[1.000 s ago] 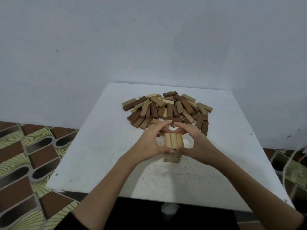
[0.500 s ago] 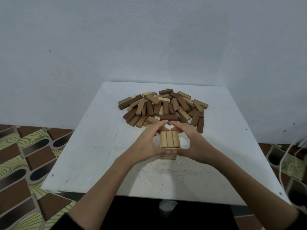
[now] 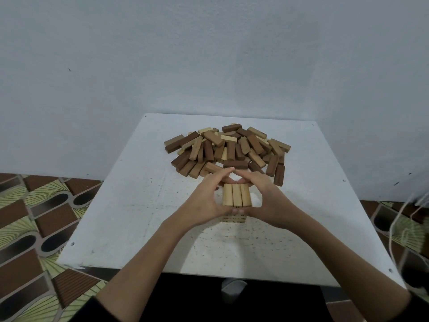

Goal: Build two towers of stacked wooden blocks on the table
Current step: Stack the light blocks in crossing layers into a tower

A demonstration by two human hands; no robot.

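A short tower of light wooden blocks (image 3: pixel 236 195) stands near the middle of the white table (image 3: pixel 130 205), with three blocks side by side on top. My left hand (image 3: pixel 204 201) cups its left side and my right hand (image 3: pixel 267 201) cups its right side. Fingertips of both hands meet behind the tower and both thumbs press its front. The lower layers are mostly hidden by my hands. Behind the tower lies a loose pile of light and dark wooden blocks (image 3: pixel 229 151).
The table stands against a pale wall (image 3: pixel 209 54). Patterned floor tiles (image 3: pixel 30 217) show on the left and right. Thin cords (image 3: pixel 408 219) hang past the table's right edge. A dark block (image 3: pixel 279 175) lies just beyond my right hand.
Both hands have stayed wrapped around the tower; the fingertips sit slightly closer together behind it. The view has shifted a little.
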